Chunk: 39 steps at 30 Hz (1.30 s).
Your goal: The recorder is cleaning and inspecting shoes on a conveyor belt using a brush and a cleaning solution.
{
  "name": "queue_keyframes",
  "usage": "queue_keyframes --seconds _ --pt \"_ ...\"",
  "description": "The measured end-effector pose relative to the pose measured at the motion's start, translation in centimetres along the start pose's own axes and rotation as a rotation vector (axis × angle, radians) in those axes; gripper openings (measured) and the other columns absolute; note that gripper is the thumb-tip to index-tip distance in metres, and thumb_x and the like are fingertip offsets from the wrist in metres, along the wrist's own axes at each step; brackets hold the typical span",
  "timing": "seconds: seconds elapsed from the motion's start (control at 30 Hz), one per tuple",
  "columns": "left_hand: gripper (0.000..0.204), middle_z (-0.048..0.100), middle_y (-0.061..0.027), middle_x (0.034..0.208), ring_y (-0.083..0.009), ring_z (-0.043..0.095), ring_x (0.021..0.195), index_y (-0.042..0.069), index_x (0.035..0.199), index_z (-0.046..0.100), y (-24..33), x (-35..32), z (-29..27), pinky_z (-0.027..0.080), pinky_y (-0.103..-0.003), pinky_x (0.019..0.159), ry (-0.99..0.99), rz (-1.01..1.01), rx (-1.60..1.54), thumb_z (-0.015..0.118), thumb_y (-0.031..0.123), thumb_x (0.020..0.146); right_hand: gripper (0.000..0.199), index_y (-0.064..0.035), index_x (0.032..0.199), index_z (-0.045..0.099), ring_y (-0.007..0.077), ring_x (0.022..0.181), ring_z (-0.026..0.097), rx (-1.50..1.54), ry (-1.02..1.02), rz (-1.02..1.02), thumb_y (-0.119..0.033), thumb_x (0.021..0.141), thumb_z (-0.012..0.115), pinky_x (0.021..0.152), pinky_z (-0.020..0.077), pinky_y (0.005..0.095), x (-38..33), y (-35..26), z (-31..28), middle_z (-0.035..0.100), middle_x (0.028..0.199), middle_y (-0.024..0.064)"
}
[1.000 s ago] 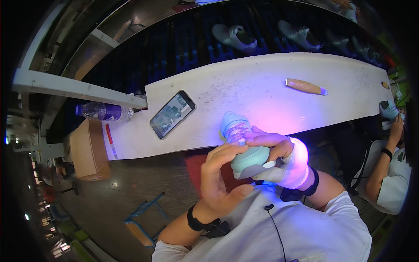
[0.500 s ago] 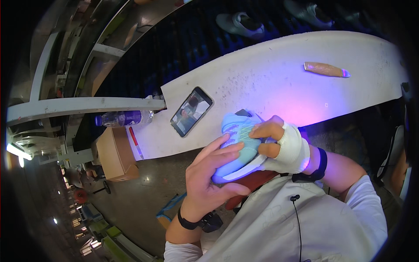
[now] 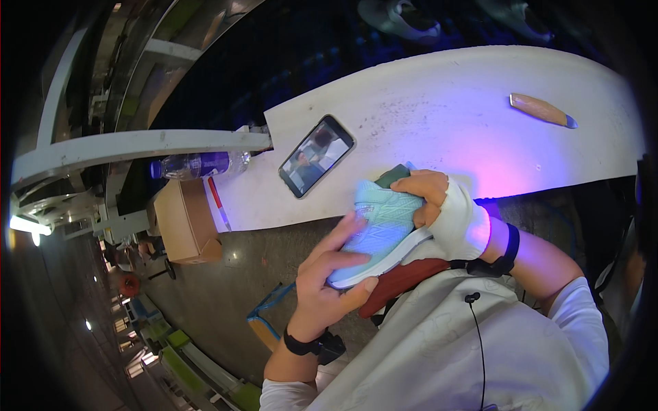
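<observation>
A light blue sneaker (image 3: pixel 384 222) with a white sole is held between my two hands at the table's near edge, tilted so its knit side faces up. My left hand (image 3: pixel 325 277) is closed around the toe end, fingers over the upper and thumb along the sole. At the other end, my right hand (image 3: pixel 439 205), in a white glove that leaves the fingertips bare, grips the shoe near its collar. A dark green part (image 3: pixel 393 177) shows at the shoe's opening beside my right fingers. The heel is partly hidden behind that hand.
On the white tabletop (image 3: pixel 425 109) lie a phone (image 3: pixel 317 156) and a wooden-handled blade tool (image 3: pixel 541 110). A red pen (image 3: pixel 216 198) and a plastic bottle (image 3: pixel 205 164) are at the left end, near a cardboard box (image 3: pixel 179 222). Beyond the table are further shoes (image 3: pixel 404 19).
The sneaker has been turned, so its side shows instead of its laces. My right hand has shifted toward the collar. The view has swung slightly.
</observation>
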State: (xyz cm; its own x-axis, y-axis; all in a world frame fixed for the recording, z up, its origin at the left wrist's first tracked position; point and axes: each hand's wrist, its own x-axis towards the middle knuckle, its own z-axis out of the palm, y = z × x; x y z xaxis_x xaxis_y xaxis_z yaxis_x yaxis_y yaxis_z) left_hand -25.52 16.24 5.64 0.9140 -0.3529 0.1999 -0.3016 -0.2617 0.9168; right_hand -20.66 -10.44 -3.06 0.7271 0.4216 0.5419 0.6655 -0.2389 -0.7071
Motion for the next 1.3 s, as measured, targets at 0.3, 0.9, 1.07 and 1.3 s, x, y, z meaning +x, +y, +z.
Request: queue_keyframes --seconds 0.3,0.9,1.07,1.3 --pt "0.097 0.070 -0.0288 0.129 -0.0379 0.072 0.121 -0.001 0.153 0.050 1.7 1.5 1.4 0.057 -0.043 0.100 -0.168 -0.699 0.476 0.090 0.043 0.076 0.037 -0.0086 0.082 0.056 0.0380 0.113 0.064 -0.189 0.062 -0.205 -0.023 0.066 0.086 0.095 0.0596 0.0559 -0.2 -0.5 2.8 0.064 0.131 0.0205" --pt "0.079 0.051 -0.0256 0.153 -0.0459 0.054 0.139 0.000 0.152 0.052 -2.8 0.9 12.5 0.047 -0.051 0.118 0.038 0.224 0.188 0.085 0.004 0.081 0.070 -0.0019 0.114 0.070 0.0384 0.111 0.074 0.110 0.068 0.167 -0.037 0.063 0.101 0.109 0.0536 0.0547 -0.5 -6.8 -9.8 0.075 0.113 0.0177" --pt "0.048 0.061 -0.0156 0.115 -0.0356 0.063 0.100 0.001 0.115 0.061 -4.2 1.4 13.5 0.054 -0.044 0.085 0.165 0.203 -0.001 0.091 0.009 0.078 0.069 -0.0054 0.122 0.064 0.0404 0.115 0.071 0.081 -0.035 0.198 -0.031 0.069 0.099 0.110 0.0510 0.0574 -0.8 -7.9 -9.7 0.072 0.117 0.0175" --pt "0.045 0.060 -0.0125 0.096 -0.0314 0.060 0.079 0.006 0.103 0.059 -0.9 3.6 14.4 0.050 -0.040 0.063 0.317 0.319 -0.105 0.090 0.004 0.071 0.064 0.0001 0.112 0.072 0.0375 0.110 0.075 0.107 0.005 0.224 -0.028 0.064 0.102 0.105 0.0573 0.0483 0.9 -7.7 -10.4 0.076 0.113 0.0186"
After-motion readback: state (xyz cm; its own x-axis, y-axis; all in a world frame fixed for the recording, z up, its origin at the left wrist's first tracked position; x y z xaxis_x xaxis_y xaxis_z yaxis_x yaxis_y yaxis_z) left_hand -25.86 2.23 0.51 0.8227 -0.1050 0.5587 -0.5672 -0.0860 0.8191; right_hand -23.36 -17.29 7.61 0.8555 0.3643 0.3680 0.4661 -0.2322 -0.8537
